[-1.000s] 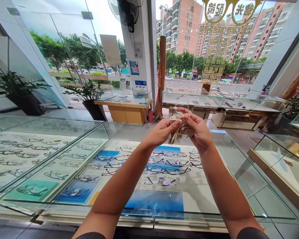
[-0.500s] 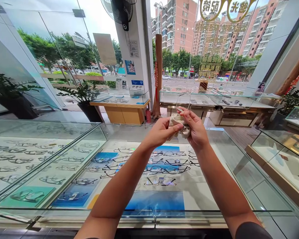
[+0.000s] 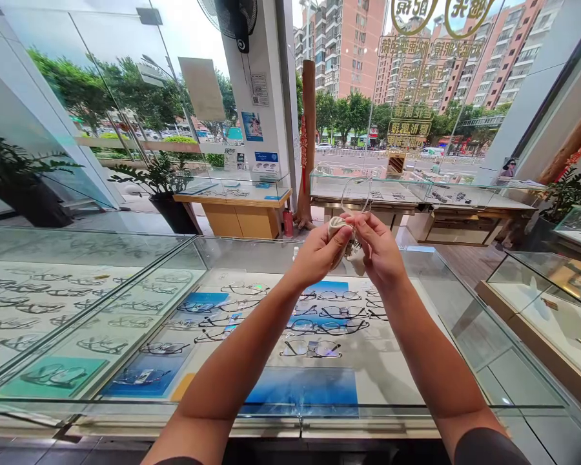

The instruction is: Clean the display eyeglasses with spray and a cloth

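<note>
Cannot see the part of the glasses (image 3: 357,196) lost in the cloth (image 3: 336,226) and behind the left hand (image 3: 315,254) and right hand (image 3: 380,247), nor read the cloth's small print (image 3: 357,246). Cannot follow the rows of frames (image 3: 314,349) behind the forearms (image 3: 259,352), nor make out the tiny text on the posters (image 3: 252,126). Lose the fan (image 3: 237,22) and window sign (image 3: 411,10) at the top edge, the sleeves (image 3: 487,447) at the bottom.
</note>
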### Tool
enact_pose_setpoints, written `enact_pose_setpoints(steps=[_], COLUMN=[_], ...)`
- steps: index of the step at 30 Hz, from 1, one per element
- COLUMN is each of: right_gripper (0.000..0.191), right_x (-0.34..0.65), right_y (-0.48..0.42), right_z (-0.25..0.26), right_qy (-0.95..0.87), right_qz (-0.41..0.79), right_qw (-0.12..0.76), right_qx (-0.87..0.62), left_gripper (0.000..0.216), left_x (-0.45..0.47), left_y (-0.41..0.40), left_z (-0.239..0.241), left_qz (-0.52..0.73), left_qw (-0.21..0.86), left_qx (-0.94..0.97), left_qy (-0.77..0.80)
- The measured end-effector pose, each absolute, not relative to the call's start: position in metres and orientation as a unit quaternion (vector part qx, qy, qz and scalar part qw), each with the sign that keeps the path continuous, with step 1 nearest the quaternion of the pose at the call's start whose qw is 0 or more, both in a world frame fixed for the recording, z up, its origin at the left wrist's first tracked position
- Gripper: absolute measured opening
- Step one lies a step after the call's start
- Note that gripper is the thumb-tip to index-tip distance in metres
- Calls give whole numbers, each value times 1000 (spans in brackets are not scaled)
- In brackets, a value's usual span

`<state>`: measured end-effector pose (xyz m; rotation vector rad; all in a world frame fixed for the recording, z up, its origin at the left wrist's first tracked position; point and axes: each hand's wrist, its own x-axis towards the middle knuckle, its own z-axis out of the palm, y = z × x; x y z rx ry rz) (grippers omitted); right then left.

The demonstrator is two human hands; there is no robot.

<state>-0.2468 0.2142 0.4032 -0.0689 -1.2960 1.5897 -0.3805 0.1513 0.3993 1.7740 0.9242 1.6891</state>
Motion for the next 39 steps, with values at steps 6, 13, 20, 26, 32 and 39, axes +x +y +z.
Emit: enact_pose_setpoints(steps=[6, 13, 20, 26, 32, 39], right_gripper=[28, 31, 26, 28, 24, 30], right_x=[-241, -251, -246, -241, -246, -241], right_y=[218, 210, 212, 212, 205, 204], right_z=[406, 401, 406, 409, 405, 409], right_qy=[-549, -509, -533, -543, -536, -550], right_qz=[652, 701, 668, 649, 670, 663], right_qw=[522, 500, 519, 530, 514, 506], right_qx=[-39, -10, -24, -47, -22, -32], left_gripper=[39, 46, 50, 38, 43, 48], left_x=[-397, -379, -388, -399, -370, -380], left_y=[143, 152, 151, 144, 143, 136], left_z=[406, 393, 401, 408, 399, 408], left_qz=[534, 623, 604, 537, 638, 605], left_qw=[256, 188, 212, 251, 170, 188], left_qx=[725, 665, 680, 728, 647, 674], left_qy=[351, 367, 357, 344, 381, 380])
